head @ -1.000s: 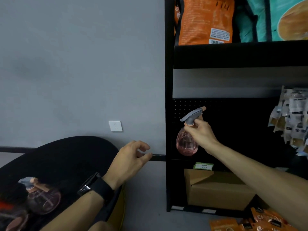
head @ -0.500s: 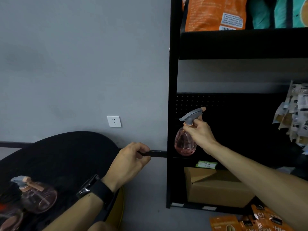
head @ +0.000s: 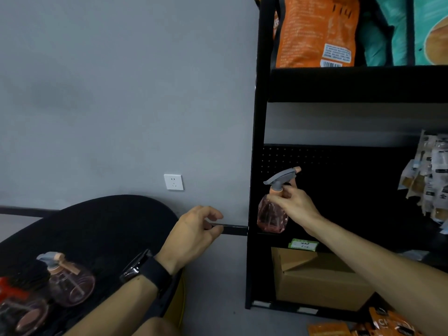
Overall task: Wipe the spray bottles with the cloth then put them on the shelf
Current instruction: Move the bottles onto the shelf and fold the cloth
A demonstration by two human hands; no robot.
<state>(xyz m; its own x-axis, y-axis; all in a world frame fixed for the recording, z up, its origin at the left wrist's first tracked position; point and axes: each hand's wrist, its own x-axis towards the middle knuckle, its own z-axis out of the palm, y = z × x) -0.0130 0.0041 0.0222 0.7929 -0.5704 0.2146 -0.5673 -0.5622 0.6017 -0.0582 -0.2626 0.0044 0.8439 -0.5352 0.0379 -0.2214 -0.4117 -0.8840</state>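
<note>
Pink see-through spray bottle (head: pixel 272 215), grey trigger head with peach nozzle tip and peach collar, upright, at the left end of the middle shelf (head: pixel 315 235) of the black rack, just inside the left upright post (head: pixel 257 141). Base looks down at shelf level; contact can't be confirmed. Right hand (head: pixel 294 206) pinches the bottle's neck just under the trigger, fingers curled round the collar, arm reaching in from the near right. Bottle body hangs below and left of that grip.

Left hand (head: pixel 194 230) hovers mid-air left of the rack, fingers loosely curled, holding nothing, smartwatch (head: pixel 143 269) on the wrist.

Second spray bottle (head: pixel 69 278), same colours, lies tipped on the round black table (head: pixel 109 221) near left, well apart from both hands. Red item (head: pixel 7 286) and another round pinkish thing (head: pixel 24 316) at the table's near-left edge, too cut off to tell.

Middle shelf has dark open room right of the bottle, out to the hanging packets (head: pixel 431 175) far right. Black pegboard (head: pixel 339 166) behind. Cardboard box (head: pixel 320 280) on the bottom shelf, green label (head: pixel 303 244) on the shelf edge above it. Orange bag (head: pixel 315 30) and teal bag (head: pixel 400 27) on the top shelf. Wall socket (head: pixel 173 182) on the grey wall between table and rack.
</note>
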